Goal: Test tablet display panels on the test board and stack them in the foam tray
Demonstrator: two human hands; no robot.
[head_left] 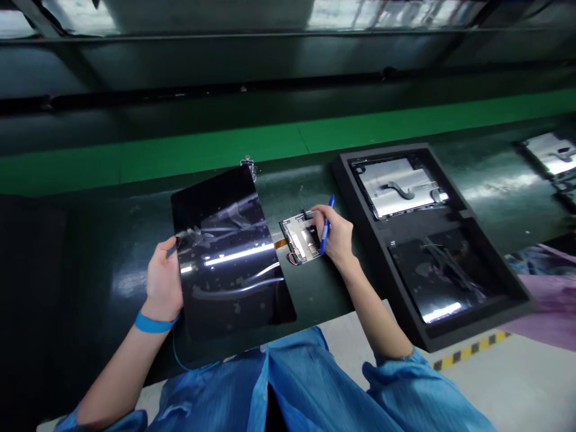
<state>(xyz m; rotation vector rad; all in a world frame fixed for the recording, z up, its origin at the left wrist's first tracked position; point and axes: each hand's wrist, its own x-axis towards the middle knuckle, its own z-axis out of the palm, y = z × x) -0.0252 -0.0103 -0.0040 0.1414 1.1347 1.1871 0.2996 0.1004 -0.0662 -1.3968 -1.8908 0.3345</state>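
My left hand (164, 279) is closed on the left edge of a large black glass screen panel (229, 264), thumb on top, and a clear film on the panel reflects the light. An orange ribbon cable (281, 243) runs from the panel's right side to a small silver circuit module (300, 237). Over that module's right edge is my right hand (333, 234), its fingers wrapped round a blue pen (327, 225). Whether those fingertips also touch the module cannot be made out. A thin red wire (292, 258) curls at its lower left corner.
To the right stands a black foam tray (382, 240) with a silver-backed unit (396, 186) and a dark film-covered panel (445, 270). Behind the screen panel sits a metal clip (248, 165). Another silver unit (551, 150) lies far right, and a blue wrist strap (155, 324) trails a cord.
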